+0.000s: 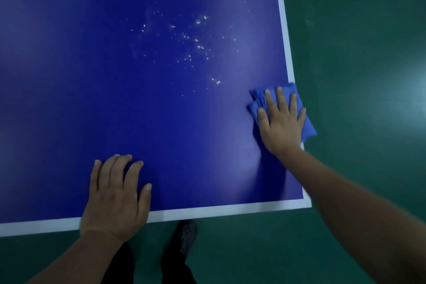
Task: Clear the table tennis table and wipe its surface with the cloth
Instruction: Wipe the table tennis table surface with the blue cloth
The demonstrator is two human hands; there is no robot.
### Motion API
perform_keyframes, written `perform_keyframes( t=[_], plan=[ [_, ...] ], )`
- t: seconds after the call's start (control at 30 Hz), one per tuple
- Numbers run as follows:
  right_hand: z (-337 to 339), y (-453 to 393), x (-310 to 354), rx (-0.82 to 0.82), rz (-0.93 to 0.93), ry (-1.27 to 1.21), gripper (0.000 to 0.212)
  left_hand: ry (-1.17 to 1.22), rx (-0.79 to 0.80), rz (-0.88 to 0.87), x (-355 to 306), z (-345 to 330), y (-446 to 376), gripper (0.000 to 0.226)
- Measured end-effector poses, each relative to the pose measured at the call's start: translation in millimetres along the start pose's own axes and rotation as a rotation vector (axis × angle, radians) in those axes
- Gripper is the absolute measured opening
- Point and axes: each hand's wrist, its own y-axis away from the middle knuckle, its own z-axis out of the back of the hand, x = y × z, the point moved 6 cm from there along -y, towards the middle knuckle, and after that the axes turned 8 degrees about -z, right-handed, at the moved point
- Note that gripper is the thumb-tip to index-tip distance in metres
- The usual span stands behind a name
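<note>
Wiping step, head view. My right hand lies flat on the folded blue cloth, fingers straight and spread, pressing rather than clasping it; this grip is released and works by downward pressure alone. The cloth sits at the right edge of the blue counter, covering the white border line there and overhanging slightly toward the green floor. My left hand rests flat near the front edge, fingers relaxed, holding nothing and apparently bracing me. No objects remain on the visible surface, so clearing appears done. A scatter of pale specks, possibly droplets or crumbs, lies up and to the left of the cloth. The next move, I judge, calls for sweeping the cloth inward across that patch under steady pressure.
</note>
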Motion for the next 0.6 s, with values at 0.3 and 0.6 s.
perform_keyframes(
  t=[0.3,0.6],
  plan=[
    [-7,113,-42,0.047,-0.189,-0.013,0.06,0.07,0.003,-0.006,1,3,0,0.055],
    [-18,87,103,0.062,0.173,0.039,0.062,0.19,-0.142,0.117,41,27,-10,0.053]
  ],
)
